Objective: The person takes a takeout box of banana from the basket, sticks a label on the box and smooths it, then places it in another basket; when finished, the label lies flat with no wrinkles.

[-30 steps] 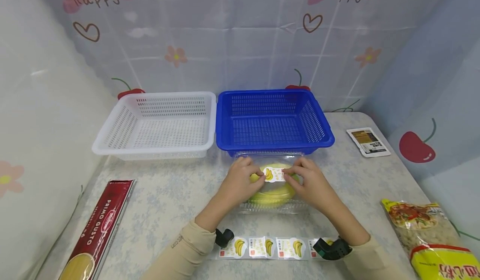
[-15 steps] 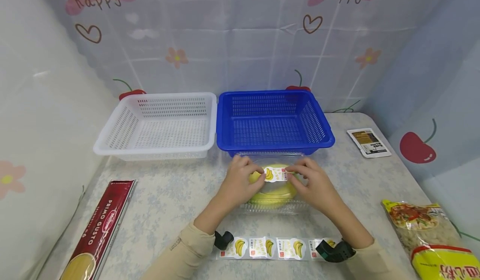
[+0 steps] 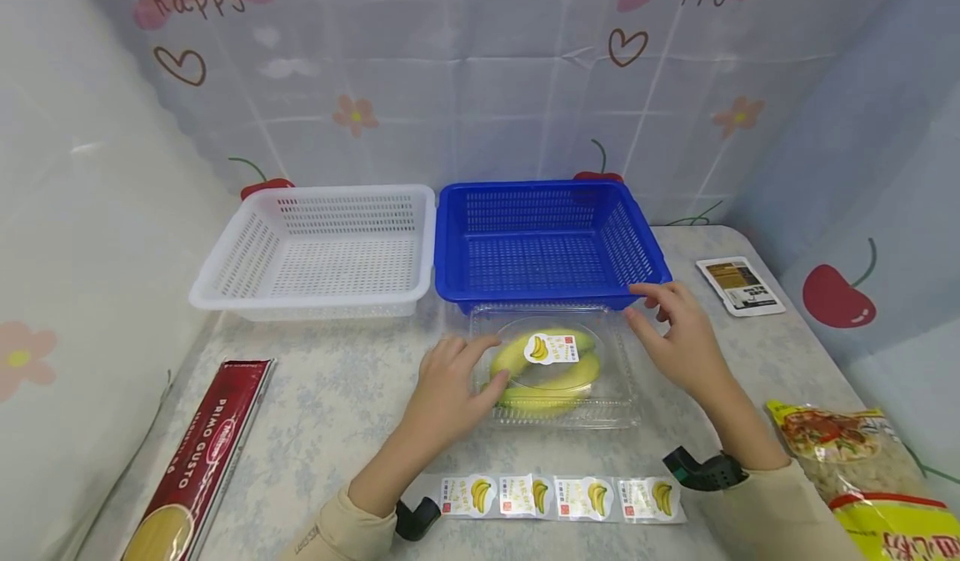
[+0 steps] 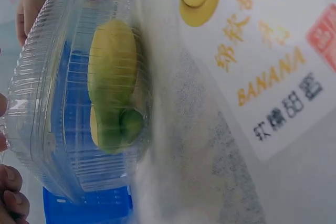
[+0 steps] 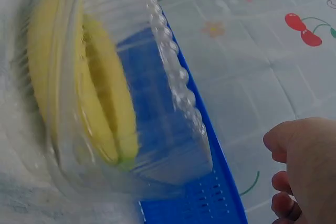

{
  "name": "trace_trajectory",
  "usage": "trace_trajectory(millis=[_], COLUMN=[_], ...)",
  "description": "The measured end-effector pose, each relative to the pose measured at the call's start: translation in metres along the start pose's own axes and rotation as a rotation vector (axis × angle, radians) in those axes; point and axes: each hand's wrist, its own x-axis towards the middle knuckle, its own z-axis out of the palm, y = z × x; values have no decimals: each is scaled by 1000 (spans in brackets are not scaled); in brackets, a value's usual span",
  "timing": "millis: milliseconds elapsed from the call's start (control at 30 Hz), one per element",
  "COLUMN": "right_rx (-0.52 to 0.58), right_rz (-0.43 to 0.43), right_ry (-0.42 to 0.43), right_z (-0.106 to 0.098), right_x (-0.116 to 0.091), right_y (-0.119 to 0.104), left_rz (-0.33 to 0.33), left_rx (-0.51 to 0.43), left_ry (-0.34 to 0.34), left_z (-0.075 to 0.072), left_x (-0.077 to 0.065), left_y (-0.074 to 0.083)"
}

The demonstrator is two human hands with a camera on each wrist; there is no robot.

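Observation:
A clear plastic clamshell box [image 3: 615, 378] with bananas [image 3: 551, 394] inside lies on the table, its lid down. On the lid sits a white banana label [image 3: 551, 348]. My left hand [image 3: 450, 390] is at the box's left side, thumb and index finger spread over its edge and holding nothing. Off the right side hovers my right hand [image 3: 678, 344], fingers loosely bent near the blue basket's front corner. In the right wrist view that hand [image 5: 310, 166] is apart from the box. A strip of banana labels [image 3: 585, 498] lies in front of the box.
Behind the box stands a blue basket [image 3: 551, 296], with a white basket [image 3: 315, 303] left of it. A red spaghetti pack [image 3: 202, 453] lies at the left. On the right are a small flat packet [image 3: 740, 286] and a yellow food bag [image 3: 862, 469].
Both hands have let go of the label on the lid and moved apart, the left hand leftward and the right hand to the right and back. The label stays on the lid.

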Motion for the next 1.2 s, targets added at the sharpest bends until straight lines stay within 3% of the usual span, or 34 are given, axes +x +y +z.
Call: trace_trajectory(millis=[167,300,567,767,967,1200], right_rx=[-26,-46,-87,-109,-38,87], right_rz=[59,100,219,300,343,351], right_ry=[-13,-5,-61,-159,-287,-423], right_z=[-5,-8,-7,-3,0,3], right_x=[14,26,47,59,69,75], right_y=[13,24,49,67,76,82], left_rz=[-78,-142,-244,-311,-361,-385], left_rx=[87,62,-42,-158,-277,-386], left_ry=[-65,-115,-259,-382,-432,-425], left_z=[-4,-3,-1,3,7,11], left_x=[-11,-16,-20,-19,-18,-18], left_y=[-4,-8,-13,-13,-15,-19])
